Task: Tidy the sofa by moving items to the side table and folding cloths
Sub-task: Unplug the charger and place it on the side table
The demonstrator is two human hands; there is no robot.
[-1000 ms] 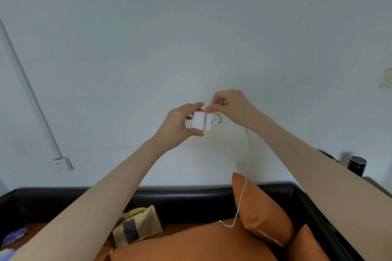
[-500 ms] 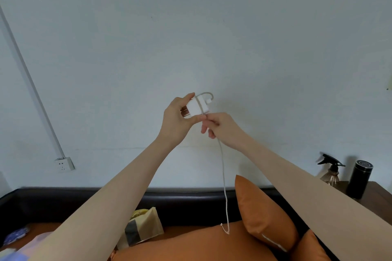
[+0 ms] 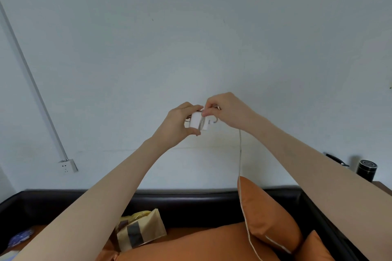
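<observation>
A small white charger block [image 3: 198, 121] is held up in front of the wall, gripped between thumb and fingers of my left hand [image 3: 180, 124]. One loop of its white cable runs around the block. My right hand [image 3: 227, 110] pinches the cable right at the block's top edge. The rest of the cable [image 3: 240, 154] hangs straight down from my right hand and trails over the orange cushion [image 3: 269, 218] on the black sofa [image 3: 191, 203].
A beige and yellow snack bag [image 3: 140, 229] lies on the sofa seat by a large orange cushion [image 3: 201, 246]. A blue patterned item [image 3: 20, 237] sits at far left. A black cylinder [image 3: 366, 170] stands on the side table [image 3: 384, 186] at right. A wall socket [image 3: 67, 166] is at left.
My right hand rose from below the block to its top, carrying the cable up and around it. The hanging cable has shifted right and the block has turned level.
</observation>
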